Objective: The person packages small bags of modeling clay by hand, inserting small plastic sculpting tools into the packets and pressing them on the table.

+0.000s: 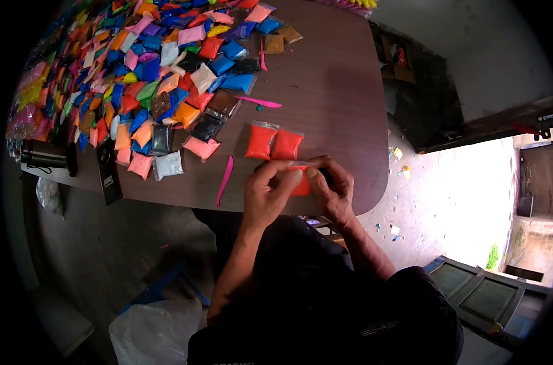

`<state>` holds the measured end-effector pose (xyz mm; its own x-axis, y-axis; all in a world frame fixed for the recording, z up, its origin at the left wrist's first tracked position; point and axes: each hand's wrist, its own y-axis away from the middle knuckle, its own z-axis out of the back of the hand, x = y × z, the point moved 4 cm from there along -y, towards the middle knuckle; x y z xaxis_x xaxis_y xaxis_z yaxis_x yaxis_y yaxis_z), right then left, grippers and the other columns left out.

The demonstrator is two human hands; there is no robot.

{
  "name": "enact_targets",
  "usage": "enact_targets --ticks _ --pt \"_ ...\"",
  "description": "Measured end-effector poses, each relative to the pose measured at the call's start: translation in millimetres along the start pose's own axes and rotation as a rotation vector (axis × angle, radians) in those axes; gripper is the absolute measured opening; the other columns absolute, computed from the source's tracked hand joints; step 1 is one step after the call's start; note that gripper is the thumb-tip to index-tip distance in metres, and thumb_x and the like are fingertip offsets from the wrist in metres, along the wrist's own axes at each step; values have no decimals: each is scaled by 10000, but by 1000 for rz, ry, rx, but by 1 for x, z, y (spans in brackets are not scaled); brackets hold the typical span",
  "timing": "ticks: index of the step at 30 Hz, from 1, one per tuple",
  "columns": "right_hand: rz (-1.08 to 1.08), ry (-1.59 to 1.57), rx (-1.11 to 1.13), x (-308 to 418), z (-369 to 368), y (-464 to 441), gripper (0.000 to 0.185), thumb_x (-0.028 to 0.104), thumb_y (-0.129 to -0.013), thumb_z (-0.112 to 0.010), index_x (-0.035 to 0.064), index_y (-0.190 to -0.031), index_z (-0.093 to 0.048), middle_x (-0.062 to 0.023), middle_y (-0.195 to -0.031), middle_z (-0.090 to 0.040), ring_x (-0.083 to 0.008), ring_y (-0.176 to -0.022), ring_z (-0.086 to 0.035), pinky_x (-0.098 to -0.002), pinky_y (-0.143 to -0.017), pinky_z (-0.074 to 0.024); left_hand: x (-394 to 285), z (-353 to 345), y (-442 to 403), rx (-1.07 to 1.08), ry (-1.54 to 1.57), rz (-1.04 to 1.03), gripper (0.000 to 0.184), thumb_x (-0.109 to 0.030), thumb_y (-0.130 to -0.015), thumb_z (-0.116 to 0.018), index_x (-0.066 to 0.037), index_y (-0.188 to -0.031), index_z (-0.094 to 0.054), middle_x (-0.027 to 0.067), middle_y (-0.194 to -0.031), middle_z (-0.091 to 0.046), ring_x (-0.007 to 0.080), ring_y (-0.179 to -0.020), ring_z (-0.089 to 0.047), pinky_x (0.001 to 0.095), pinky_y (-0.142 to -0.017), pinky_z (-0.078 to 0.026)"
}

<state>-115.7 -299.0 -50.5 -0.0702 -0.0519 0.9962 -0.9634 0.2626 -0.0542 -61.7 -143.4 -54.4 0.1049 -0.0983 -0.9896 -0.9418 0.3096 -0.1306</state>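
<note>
A small clear packet with soft red filling (301, 186) is pinched at its top edge between my two hands, near the front edge of the table. My left hand (265, 193) grips the left part of the edge with thumb and fingers. At the right part, my right hand (332, 190) pinches with its thumb on the near face. Just beyond my hands lie two more red packets, a left one (262, 140) and a right one (287, 145), side by side. To the left of my left hand is a pink plastic clay knife (225, 180).
A large heap of colourful packets (149, 67) covers the table's left side. Other pink tools (261, 102) lie by its edge. A dark cylindrical flask (45, 154) and a black handheld device (108, 173) are at the front left. The brown tabletop (331, 79) has a rounded right corner.
</note>
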Motion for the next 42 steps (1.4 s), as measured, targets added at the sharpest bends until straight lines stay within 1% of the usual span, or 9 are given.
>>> enact_targets --ticks 3,5,11,13,26,33,35,39,42 --pt "17 -19 4 -1 1 0 97 40 -1023 -654 -26 -1078 -699 -33 -1027 -692 -75 -925 -610 -240 -854 -494 9 -2 0 42 17 71 99 -82 -986 -728 13 -1012 -716 -21 -780 -665 32 -704 -569 224 -640 -454" --pt "8 -25 8 -1 -1 1 93 38 -1022 -657 -26 -1076 -699 -37 -1037 -696 -77 -933 -613 -240 -861 -495 2 -2 -1 5 25 -13 91 -76 -983 -730 8 -1018 -728 -42 -757 -626 23 -687 -532 217 -626 -429" --pt "-73 3 -2 -2 -2 1 82 38 -1017 -672 -28 -1060 -692 -1 -965 -648 -64 -891 -570 -232 -797 -469 6 -2 1 -44 91 18 90 -73 -986 -727 8 -1023 -731 -60 -736 -579 13 -681 -496 212 -617 -407" --pt "-11 9 -19 -4 0 1 84 53 -1013 -689 -25 -1045 -690 11 -938 -624 -56 -861 -549 -230 -765 -455 0 -2 0 -28 83 35 90 -72 -988 -724 10 -1025 -729 -64 -738 -578 12 -682 -494 211 -615 -404" --pt "35 -4 -18 -4 0 0 91 63 -1019 -694 -13 -1066 -709 4 -954 -655 -62 -896 -586 -246 -792 -486 -1 -5 -2 27 60 28 98 -100 -995 -722 -3 -991 -730 -85 -718 -551 3 -662 -452 212 -584 -362" --pt "143 101 -48 0 0 1 89 0 -971 -684 -2 -1036 -746 -82 -939 -708 -155 -883 -658 -290 -794 -516 0 -4 0 -11 -129 -83 112 -104 -986 -713 2 -950 -714 -27 -703 -578 45 -658 -500 244 -586 -411" --pt "89 117 -19 0 0 1 96 25 -1023 -641 -19 -1062 -716 -49 -1002 -689 -114 -950 -621 -267 -852 -491 -6 -5 0 -27 -125 -90 116 -108 -986 -709 3 -953 -709 2 -711 -603 65 -663 -529 254 -593 -430" --pt "83 120 -50 -3 3 1 131 88 -1066 -618 -20 -1079 -690 -10 -983 -655 -85 -917 -569 -244 -814 -465 3 -5 -1 16 24 24 132 -118 -998 -704 8 -961 -708 -35 -730 -634 32 -667 -530 234 -587 -418" --pt "104 85 -107 -1 2 0 161 132 -1083 -615 -16 -1071 -677 10 -949 -617 -69 -893 -533 -231 -796 -447 1 -3 0 24 1 64 134 -114 -1005 -698 14 -968 -706 -58 -742 -628 18 -661 -518 226 -586 -412"
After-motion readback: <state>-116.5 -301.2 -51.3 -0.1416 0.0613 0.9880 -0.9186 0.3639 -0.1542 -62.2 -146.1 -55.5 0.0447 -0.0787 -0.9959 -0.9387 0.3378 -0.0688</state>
